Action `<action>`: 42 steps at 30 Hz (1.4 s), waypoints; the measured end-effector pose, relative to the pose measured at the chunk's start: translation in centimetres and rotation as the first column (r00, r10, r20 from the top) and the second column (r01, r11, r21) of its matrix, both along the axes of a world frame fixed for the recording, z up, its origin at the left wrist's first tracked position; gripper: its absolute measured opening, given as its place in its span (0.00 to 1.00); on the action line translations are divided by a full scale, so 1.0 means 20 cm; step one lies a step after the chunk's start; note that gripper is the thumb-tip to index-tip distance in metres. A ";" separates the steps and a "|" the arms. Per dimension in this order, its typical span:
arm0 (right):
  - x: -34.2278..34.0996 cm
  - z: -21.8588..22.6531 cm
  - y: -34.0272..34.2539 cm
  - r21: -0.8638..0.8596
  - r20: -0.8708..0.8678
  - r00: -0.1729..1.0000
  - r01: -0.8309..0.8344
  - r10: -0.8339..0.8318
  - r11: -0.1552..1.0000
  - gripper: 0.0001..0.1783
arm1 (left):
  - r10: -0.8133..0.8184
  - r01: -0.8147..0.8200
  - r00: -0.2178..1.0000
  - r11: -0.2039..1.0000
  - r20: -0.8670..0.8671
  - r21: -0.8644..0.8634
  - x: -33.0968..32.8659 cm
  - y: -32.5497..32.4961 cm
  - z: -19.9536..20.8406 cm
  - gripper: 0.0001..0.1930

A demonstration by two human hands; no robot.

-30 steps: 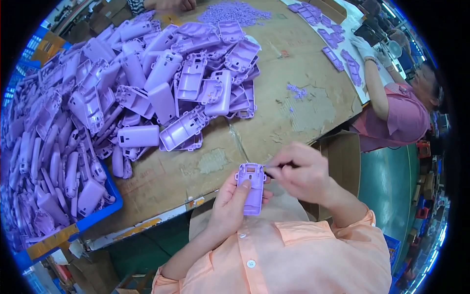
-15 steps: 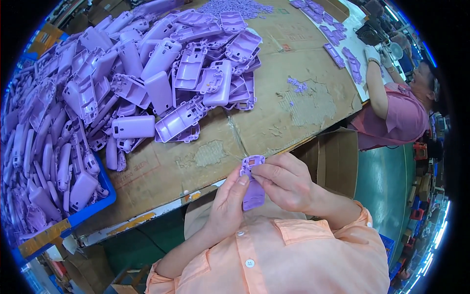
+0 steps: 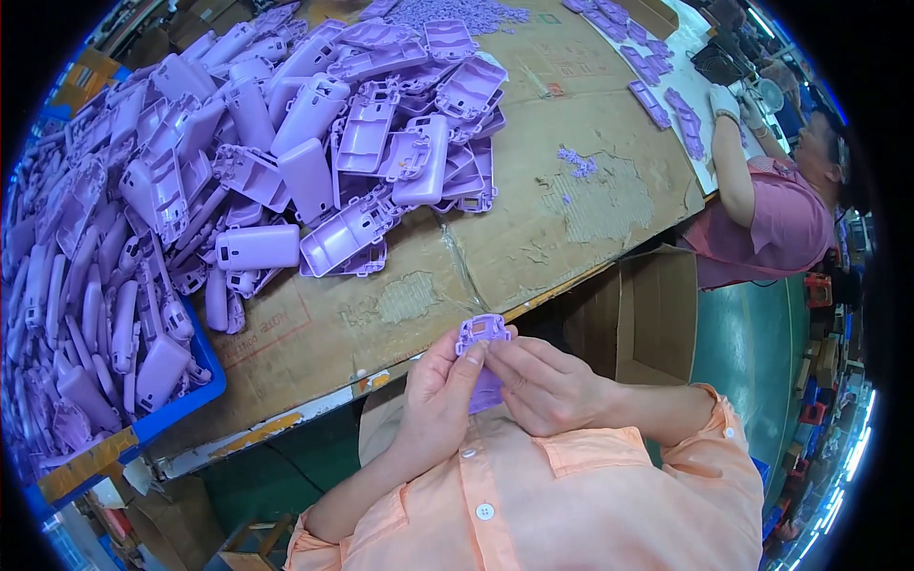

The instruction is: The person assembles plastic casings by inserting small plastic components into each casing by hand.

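Observation:
A purple plastic casing (image 3: 484,330) is held up in front of my chest, just off the table's near edge. My left hand (image 3: 440,385) grips its left side, with the thumb lying over the front. On the other side my right hand (image 3: 545,381) is closed, its thumb and fingertips pressed against the casing's middle. Whether a small piece is pinched there is hidden. The casing's upper end, with its openings, shows above my fingers; its lower part shows between my hands. A large heap of similar purple casings (image 3: 309,114) lies to the left.
A blue crate (image 3: 211,385) full of casings stands at the left. Cardboard (image 3: 381,314) covers the table, with small purple bits (image 3: 578,164) on it. An open cardboard box (image 3: 657,319) sits below the edge. At right, a gloved co-worker (image 3: 762,209) handles purple parts.
The casing has come down slightly and tilted, so its upper end looks shorter. My right hand has moved lower and closer to my left hand.

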State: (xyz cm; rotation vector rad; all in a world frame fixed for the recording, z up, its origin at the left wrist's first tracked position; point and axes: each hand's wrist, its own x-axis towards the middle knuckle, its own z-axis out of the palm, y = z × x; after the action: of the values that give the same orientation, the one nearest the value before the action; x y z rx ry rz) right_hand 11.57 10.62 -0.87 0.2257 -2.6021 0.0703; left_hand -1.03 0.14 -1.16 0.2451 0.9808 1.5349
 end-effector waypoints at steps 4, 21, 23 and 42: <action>-0.02 0.02 0.03 -0.179 -0.060 0.997 -0.051 0.041 0.982 0.05 | 0.065 -0.065 0.998 0.998 0.021 -0.018 0.00 -0.02 0.01 0.13; -0.09 -0.05 -0.05 -0.834 0.306 0.944 0.202 -0.126 -0.514 0.07 | 0.085 -0.090 0.929 0.996 -0.360 0.004 0.03 0.03 0.02 0.15; -0.11 -0.05 -0.06 -0.846 0.268 0.946 0.141 -0.181 -0.514 0.03 | 0.064 -0.072 0.937 0.997 -0.345 -0.010 0.02 0.03 0.02 0.15; -0.11 -0.02 -0.05 -0.901 0.415 0.899 0.384 -0.142 -0.202 0.05 | 0.131 -0.133 0.936 0.991 -0.328 0.016 0.04 -0.02 -0.02 0.13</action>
State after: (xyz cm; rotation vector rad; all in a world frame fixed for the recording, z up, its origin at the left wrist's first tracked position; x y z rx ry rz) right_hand 9.33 9.61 -1.23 -0.9940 -1.7822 1.9652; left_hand -0.26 -0.35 -1.63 0.4490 1.2862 1.6448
